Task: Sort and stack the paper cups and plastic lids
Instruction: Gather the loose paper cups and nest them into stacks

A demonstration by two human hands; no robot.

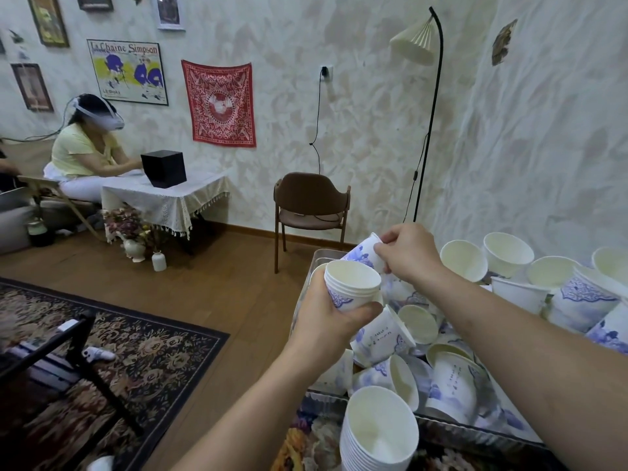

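Note:
My left hand [326,321] grips a short stack of nested white paper cups [351,285] with blue print, mouth up. My right hand [409,254] pinches a single blue-printed cup [362,254] by its base, tilted, just behind the stack. Below both hands a metal tray [319,258] holds a heap of loose paper cups [452,338] lying every way. A tall stack of nested cups [379,433] stands at the near edge of the tray. No plastic lids are visible.
A brown chair [311,212] stands by the wall beyond the tray, with a floor lamp [424,130] to its right. A patterned rug [112,351] and a dark low table [51,348] lie at left. A person in a headset sits at a far table [163,195].

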